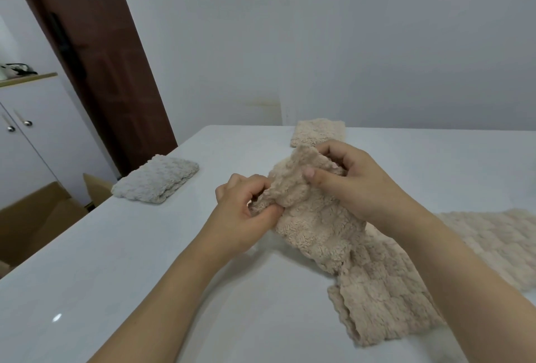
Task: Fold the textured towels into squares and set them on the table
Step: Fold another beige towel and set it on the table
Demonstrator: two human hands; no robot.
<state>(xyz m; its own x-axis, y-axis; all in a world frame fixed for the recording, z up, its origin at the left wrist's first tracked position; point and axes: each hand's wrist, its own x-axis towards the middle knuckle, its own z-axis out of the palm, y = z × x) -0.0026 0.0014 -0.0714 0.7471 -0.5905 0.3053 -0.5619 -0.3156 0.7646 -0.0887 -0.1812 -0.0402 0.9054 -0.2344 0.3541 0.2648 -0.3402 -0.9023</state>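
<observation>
A beige textured towel (316,226) is bunched and lifted above the white table (145,261); its lower end trails down onto the table at the right front. My left hand (246,211) pinches the towel's left edge. My right hand (348,180) grips its upper end, thumb on top. A folded grey-white towel (156,180) lies near the table's left edge. At the table's far edge sits a folded beige towel (319,132). Another beige towel (493,246) lies spread flat at the right, partly behind my right forearm.
A white wall stands behind the table. To the left are a brown door (101,52), a white cabinet (32,136) with knobs and cardboard boxes (37,223) on the floor beside the table's left edge.
</observation>
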